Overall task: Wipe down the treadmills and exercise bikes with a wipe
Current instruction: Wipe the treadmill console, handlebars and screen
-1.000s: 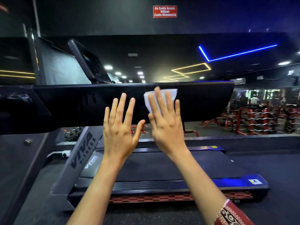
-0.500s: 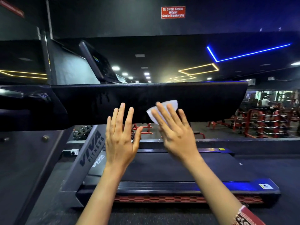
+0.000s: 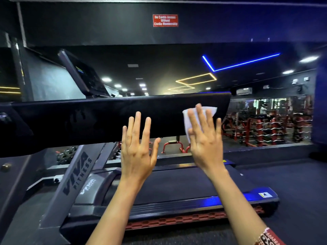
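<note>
The right hand lies flat with straight, spread fingers, pressing a thin white wipe against the long glossy black panel of the grey-framed treadmill, close to the panel's right end (the wipe's upper corner pokes out past the fingertips). The left hand, likewise flat-fingered and holding nothing, is raised just beside it, fingertips over the panel's lower edge. Below both runs the dark treadmill belt, and a red-patterned cuff shows on the right forearm.
</note>
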`<state>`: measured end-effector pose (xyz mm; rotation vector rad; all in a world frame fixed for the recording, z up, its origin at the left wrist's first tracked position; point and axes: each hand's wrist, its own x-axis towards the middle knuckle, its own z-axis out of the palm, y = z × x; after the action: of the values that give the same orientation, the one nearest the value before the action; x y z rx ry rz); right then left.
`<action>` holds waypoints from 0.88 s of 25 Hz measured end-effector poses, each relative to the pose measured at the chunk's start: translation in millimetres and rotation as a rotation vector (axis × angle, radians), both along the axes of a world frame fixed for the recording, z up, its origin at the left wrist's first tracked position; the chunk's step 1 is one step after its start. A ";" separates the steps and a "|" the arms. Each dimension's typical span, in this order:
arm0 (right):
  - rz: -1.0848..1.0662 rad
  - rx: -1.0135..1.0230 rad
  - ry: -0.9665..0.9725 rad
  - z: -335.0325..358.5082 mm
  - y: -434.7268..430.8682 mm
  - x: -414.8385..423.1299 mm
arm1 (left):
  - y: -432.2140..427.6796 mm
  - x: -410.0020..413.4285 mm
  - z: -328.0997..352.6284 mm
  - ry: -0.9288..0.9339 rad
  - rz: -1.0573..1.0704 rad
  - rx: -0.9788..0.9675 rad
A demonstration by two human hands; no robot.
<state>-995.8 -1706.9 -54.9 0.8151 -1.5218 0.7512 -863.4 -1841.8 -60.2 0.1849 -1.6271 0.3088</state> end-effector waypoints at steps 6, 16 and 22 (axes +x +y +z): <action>0.091 -0.177 -0.256 -4.4 11.5 -4.2 | 20.5 -24.4 14.5 -0.014 -0.040 -0.045; 0.145 -0.163 -0.217 -13.1 -14.2 21.1 | -0.6 -4.7 18.4 -0.029 -0.028 -0.099; 0.043 0.041 0.086 44.4 -49.6 40.0 | -33.7 28.7 11.3 0.030 0.012 -0.019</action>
<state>-955.8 -1756.6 -10.4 0.9028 -1.4505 0.7094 -834.7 -1875.6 -48.9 0.1844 -1.5939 0.3292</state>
